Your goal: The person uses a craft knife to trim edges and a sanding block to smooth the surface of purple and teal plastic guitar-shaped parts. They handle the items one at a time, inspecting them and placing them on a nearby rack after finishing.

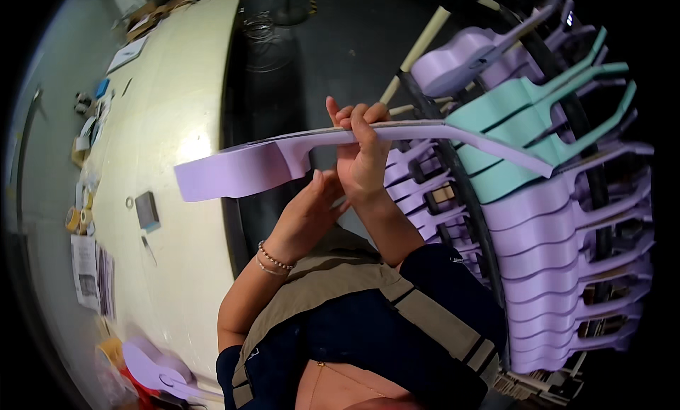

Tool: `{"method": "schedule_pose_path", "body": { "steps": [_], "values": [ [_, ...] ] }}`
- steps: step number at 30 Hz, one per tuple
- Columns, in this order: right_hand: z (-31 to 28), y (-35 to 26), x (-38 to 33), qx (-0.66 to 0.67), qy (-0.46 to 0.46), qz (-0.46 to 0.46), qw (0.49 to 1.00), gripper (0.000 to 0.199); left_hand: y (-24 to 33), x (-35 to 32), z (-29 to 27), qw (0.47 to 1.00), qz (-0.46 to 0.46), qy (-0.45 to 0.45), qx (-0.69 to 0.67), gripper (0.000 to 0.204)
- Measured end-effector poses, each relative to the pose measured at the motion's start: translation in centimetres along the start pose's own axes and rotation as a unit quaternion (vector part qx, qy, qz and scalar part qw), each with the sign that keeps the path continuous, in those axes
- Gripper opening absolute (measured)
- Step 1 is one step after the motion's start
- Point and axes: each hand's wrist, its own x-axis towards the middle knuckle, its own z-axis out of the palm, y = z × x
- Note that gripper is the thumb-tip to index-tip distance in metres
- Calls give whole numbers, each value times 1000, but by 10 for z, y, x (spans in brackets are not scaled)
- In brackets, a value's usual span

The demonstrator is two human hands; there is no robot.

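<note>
A lilac ukulele (237, 172) is held up edge-on in front of me. Its body points left and its headstock points right. My right hand (365, 151) wraps its fingers around the neck, with one finger raised. Just below it, my left hand (312, 210) is beside my right wrist, its fingers stretched out and partly hidden. A beaded bracelet (275, 260) circles the left wrist. The left hand does not grip the ukulele.
On my right, a rack (467, 205) holds several lilac ukuleles (531, 261) and several mint green ones (499, 137). A long cream table (184, 77) runs along my left, bearing a grey block (147, 210), tape rolls (73, 219) and another lilac ukulele (152, 366).
</note>
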Motion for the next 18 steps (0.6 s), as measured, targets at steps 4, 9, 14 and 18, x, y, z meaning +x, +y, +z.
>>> {"method": "schedule_pose_path", "body": {
  "steps": [4,9,14,18],
  "values": [
    [-24,-69,36,-86,24,-156,984,22,-6,-10,12,973,-77,-77,205,54],
    [-30,-152,102,-193,45,-205,958,18,-2,-33,-52,975,-96,2,198,47],
    [-42,-213,177,-280,59,-227,931,19,-68,-143,-246,830,-108,441,323,57],
    [-71,-238,220,-317,71,-207,923,12,-117,-270,-283,786,-321,469,243,57]
  ]
}}
